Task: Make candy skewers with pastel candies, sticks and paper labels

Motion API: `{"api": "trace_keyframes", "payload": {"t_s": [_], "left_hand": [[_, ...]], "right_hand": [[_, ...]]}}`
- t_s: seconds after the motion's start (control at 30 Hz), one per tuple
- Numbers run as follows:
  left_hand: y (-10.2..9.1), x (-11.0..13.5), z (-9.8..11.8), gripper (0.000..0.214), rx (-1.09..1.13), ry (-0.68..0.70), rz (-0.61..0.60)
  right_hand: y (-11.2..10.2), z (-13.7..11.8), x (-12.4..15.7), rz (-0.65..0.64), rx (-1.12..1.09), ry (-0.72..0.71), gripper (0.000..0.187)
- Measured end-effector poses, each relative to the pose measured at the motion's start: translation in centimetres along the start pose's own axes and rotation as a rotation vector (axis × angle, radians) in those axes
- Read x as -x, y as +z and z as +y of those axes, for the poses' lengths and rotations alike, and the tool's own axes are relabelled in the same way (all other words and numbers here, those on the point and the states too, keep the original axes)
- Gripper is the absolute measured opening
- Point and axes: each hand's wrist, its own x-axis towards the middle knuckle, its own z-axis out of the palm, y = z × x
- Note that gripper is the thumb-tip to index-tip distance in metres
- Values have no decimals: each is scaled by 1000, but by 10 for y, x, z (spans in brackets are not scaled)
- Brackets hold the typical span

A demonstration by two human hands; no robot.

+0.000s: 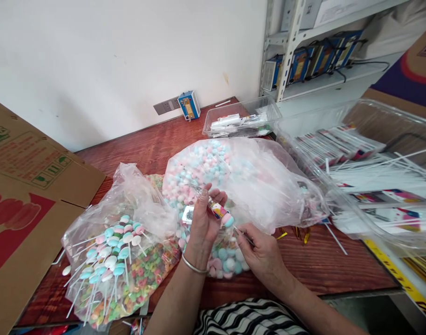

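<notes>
Your left hand (208, 224) is turning its palm upward, its fingers curling loosely and its thumb pressing in, so it is holding a printed packet (217, 210) between them rather than spreading wide. Your right hand (263, 251) is pinching narrowly, thumb against fingers, and is gripping a slender rod (246, 236) whose exact kind you cannot tell. The packet is lying slantwise across your left fingers, its long axis running from beyond that hand on the left down toward the right hand. Its clear end is pointing away from you and leftward, while a pink-and-blue candy (227, 219) is sitting at the near end, facing your right fingertips; the rod's tip is hovering just beside it, and you cannot tell whether they are touching. A white label (188, 215) with a square code is showing just left of your left hand. Beyond both hands, a large bag (268, 181) of pastel candies is resting on the table (324, 265), and left of your left hand another bag (129, 177) is carrying stick candies (111, 251).
</notes>
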Motion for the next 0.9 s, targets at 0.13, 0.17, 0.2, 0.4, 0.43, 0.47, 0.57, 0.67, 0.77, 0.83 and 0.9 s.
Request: {"api": "trace_keyframes", "payload": {"t_s": [0.13, 0.17, 0.2, 0.4, 0.43, 0.47, 0.57, 0.67, 0.77, 0.83, 0.9], "left_hand": [[4, 0, -10, 18, 10, -24, 14], [5, 3, -16, 22, 18, -27, 22], [5, 6, -22, 24, 25, -37, 28], [-2, 6, -8, 29, 31, -50, 26], [-4, 3, -2, 29, 44, -43, -8], [-5, 0, 4, 27, 61, -43, -48], [-6, -5, 11, 20, 125, -74, -136], [-3, -4, 3, 19, 185, -105, -147], [4, 3, -12, 24, 113, -82, -74], [7, 9, -21, 28, 39, -68, -28], [9, 13, -26, 29, 4, -92, -9]], "right_hand": [[5, -2, -3, 52, 223, -115, 29], [5, -2, -4, 62, 259, -126, 30], [5, -2, -5, 60, 262, -119, 30], [-3, 0, -7, -114, -398, 294, 22], [-4, -1, -7, -149, -588, 410, 24], [-4, -2, -7, -188, -779, 523, 27], [-2, -7, -6, -309, -1230, 746, 29], [2, -11, -4, -373, -1369, 787, 29], [7, -9, -4, -255, -1212, 770, 32], [9, -5, -4, -158, -1063, 719, 34], [10, 0, -3, -137, -986, 668, 34]]}}
